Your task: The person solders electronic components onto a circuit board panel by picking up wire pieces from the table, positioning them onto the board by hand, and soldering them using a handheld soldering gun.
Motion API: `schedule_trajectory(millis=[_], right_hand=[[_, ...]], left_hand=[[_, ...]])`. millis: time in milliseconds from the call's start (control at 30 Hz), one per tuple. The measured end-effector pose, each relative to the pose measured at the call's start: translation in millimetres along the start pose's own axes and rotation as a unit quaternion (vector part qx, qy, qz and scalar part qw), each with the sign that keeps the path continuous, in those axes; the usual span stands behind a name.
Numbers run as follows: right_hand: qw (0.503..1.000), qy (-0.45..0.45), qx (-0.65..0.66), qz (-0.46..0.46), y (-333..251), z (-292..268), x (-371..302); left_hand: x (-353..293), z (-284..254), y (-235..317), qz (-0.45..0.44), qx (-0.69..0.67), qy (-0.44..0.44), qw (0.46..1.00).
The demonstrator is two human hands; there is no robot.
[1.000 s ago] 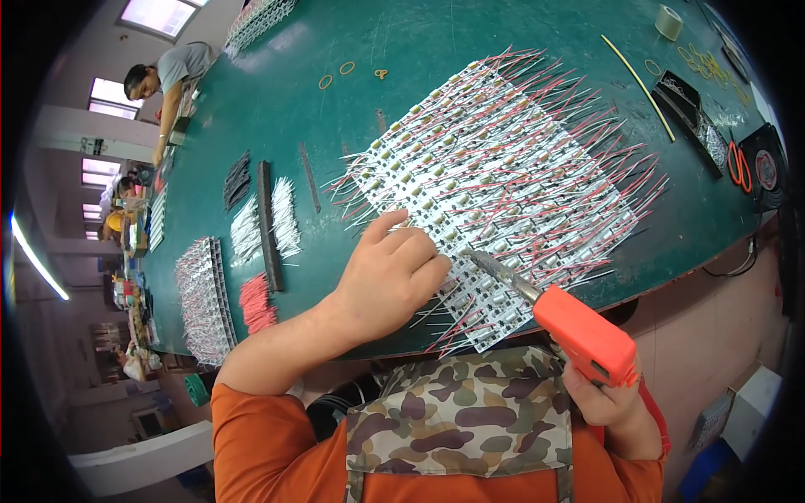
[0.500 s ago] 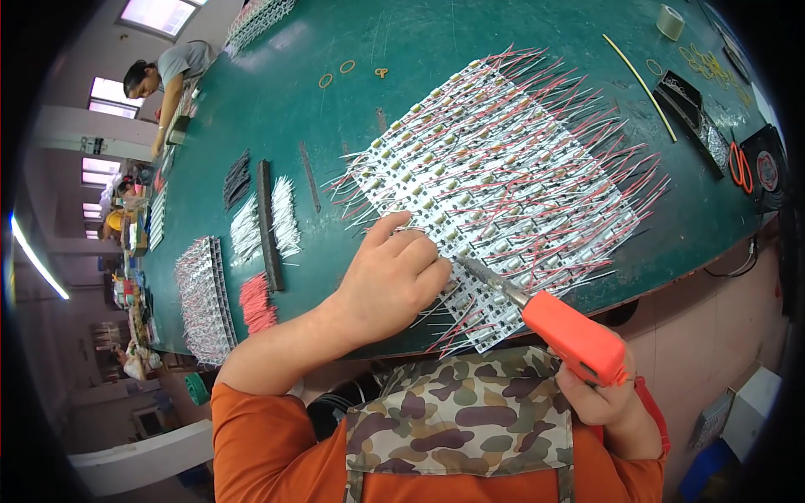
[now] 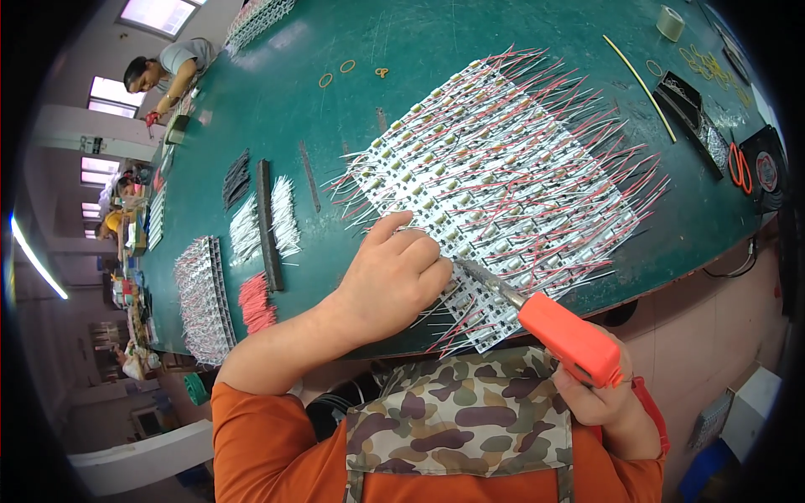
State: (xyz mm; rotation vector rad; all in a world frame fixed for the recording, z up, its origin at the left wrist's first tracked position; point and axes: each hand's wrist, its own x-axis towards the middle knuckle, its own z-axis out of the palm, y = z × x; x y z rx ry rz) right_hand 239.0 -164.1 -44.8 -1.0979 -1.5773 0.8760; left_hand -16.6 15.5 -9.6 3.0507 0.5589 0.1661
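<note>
A large panel of white circuit boards (image 3: 411, 186) lies slantwise on the green table, with rows of small parts and red and white wires sticking out along its right side. My left hand (image 3: 392, 281) rests on the panel's near left edge, fingers curled and pressed together; whatever they pinch is hidden beneath them. In my right hand (image 3: 594, 401) is a soldering iron (image 3: 570, 337) with a red-orange handle, its metal shaft pointing up and left. The iron's tip reaches the boards right beside my left fingertips.
Left of the panel lie bundles of white wires (image 3: 286, 220), red wires (image 3: 257, 303) and black wires (image 3: 237, 179), beside a dark bar (image 3: 267, 226). Another wired board stack (image 3: 201, 298) stands farther left. Orange-handled scissors (image 3: 740, 168) and a black tray (image 3: 689, 117) are at right. A co-worker (image 3: 172, 71) leans over the far-left edge.
My right hand has shifted the soldering iron slightly left, its tip staying at the boards. The left hand has hardly moved. The co-worker's hand has drawn back toward them, with something red in it.
</note>
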Motion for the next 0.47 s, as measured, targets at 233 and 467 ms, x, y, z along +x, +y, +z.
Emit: schedule_trajectory(millis=[233,467], right_hand=[[1.000,-0.007,-0.008,-0.011,-0.1,0.3,2.4],[1.000,-0.007,0.010,0.006,9.2,3.4,-10.8]], left_hand=[[0.8,-0.3,-0.5,0.000,-0.002,-0.006,1.000],[0.6,-0.4,-1.0,-0.001,-0.009,-0.003,1.000]])
